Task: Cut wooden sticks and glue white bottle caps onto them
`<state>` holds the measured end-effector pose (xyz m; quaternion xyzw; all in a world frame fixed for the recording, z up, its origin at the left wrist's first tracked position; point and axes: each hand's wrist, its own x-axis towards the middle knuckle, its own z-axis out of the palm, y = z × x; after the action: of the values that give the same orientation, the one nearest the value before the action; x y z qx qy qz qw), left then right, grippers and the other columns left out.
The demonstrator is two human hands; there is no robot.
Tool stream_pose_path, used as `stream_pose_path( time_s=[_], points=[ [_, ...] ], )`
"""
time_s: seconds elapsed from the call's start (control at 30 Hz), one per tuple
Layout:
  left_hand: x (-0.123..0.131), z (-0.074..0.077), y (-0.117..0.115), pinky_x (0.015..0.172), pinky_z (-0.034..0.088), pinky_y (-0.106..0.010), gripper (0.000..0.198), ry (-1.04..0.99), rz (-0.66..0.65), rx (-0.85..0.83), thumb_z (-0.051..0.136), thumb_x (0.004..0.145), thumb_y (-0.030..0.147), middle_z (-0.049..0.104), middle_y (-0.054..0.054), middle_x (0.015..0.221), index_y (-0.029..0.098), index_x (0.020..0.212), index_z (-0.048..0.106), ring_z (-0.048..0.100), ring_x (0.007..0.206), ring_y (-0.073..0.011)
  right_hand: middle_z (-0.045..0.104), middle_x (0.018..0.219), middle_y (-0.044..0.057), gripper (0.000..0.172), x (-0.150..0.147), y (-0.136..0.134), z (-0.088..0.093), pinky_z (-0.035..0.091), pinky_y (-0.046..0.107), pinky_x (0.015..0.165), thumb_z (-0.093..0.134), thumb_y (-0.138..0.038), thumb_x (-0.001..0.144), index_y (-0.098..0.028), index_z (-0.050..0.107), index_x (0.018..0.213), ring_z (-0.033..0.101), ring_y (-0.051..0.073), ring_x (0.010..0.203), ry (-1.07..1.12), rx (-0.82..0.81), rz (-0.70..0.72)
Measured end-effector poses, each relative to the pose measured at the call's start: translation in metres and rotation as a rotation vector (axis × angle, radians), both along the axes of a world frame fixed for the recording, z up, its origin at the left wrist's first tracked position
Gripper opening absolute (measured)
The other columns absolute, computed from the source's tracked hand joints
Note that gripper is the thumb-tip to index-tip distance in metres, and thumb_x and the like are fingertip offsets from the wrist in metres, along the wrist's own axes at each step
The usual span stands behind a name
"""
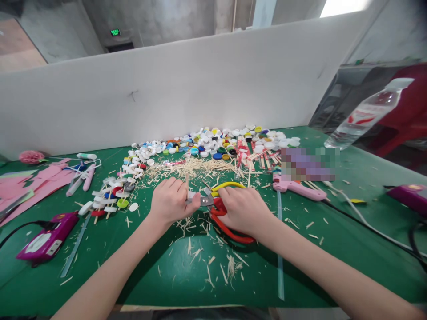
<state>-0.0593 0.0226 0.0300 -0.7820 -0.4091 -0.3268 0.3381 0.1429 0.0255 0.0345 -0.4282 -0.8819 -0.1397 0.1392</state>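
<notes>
My right hand (245, 209) is wrapped round the handles of a pair of scissors (206, 201), one handle yellow and the other red. Their blades point left and reach my left hand (170, 202). That hand is closed in a fist, thumb toward the blades, with the end of a thin wooden stick (187, 178) poking up from it. The fingers hide the rest of the stick and the blade tips, so I cannot tell how they touch. Wood splinters (230, 269) lie scattered under and around both hands.
Bottle caps (208, 144) pile up along the white partition (200, 89). To the right lie a pink glue gun (300, 190), its cord, a glue stick (280, 253) and a tilted-looking water bottle (367, 115). Left are caps on sticks (108, 198), a purple device (50, 238) and pink paper (46, 186).
</notes>
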Motion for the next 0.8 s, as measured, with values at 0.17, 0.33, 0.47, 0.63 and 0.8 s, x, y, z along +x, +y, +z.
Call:
stream_pose_path(
  time_s=[0.17,0.33,0.47,0.63,0.8],
  points=[
    [-0.001,0.005,0.0,0.057,0.042,-0.031,0.028,-0.048,-0.029,-0.059,0.05,0.082,0.035,0.06,-0.005,0.06,0.017,0.063,0.058,0.053,0.063,-0.0185,0.064,0.068,0.007,0.022,-0.001,0.0,0.001,0.013,0.03,0.051,0.047,-0.034,0.075,-0.015,0.058,0.077,0.054,0.017,0.056,-0.01,-0.011,-0.014],
    [-0.002,0.01,-0.002,0.062,0.044,-0.032,0.027,-0.149,-0.052,-0.132,0.05,0.082,0.034,0.063,-0.007,0.068,0.015,0.064,0.058,0.053,0.07,-0.0193,0.063,0.068,0.006,0.022,-0.004,-0.001,-0.003,0.013,0.03,0.051,0.048,-0.035,0.076,-0.015,0.057,0.076,0.055,0.017,0.057,-0.02,0.011,-0.004],
    [-0.004,0.007,-0.001,0.054,0.039,-0.03,0.034,-0.106,-0.023,-0.107,0.049,0.082,0.037,0.058,-0.004,0.056,0.017,0.055,0.053,0.049,0.057,-0.0162,0.063,0.068,0.006,0.022,-0.006,-0.001,-0.006,0.014,0.03,0.05,0.05,-0.035,0.074,-0.015,0.057,0.076,0.055,0.017,0.056,-0.023,0.003,0.001],
    [-0.007,0.005,0.002,0.053,0.038,-0.028,0.039,-0.084,-0.021,-0.098,0.049,0.083,0.038,0.054,-0.003,0.053,0.017,0.05,0.051,0.049,0.055,-0.015,0.064,0.068,0.007,0.022,-0.009,-0.003,-0.005,0.014,0.03,0.05,0.05,-0.035,0.076,-0.015,0.057,0.076,0.055,0.017,0.056,-0.03,0.013,0.003],
    [-0.01,0.007,0.003,0.051,0.036,-0.027,0.041,-0.086,-0.046,-0.106,0.046,0.085,0.035,0.052,-0.003,0.051,0.017,0.049,0.051,0.047,0.053,-0.0141,0.063,0.065,0.006,0.02,-0.01,-0.006,-0.004,0.015,0.03,0.05,0.049,-0.033,0.075,-0.015,0.057,0.074,0.053,0.016,0.055,-0.027,0.025,0.014]
  ],
)
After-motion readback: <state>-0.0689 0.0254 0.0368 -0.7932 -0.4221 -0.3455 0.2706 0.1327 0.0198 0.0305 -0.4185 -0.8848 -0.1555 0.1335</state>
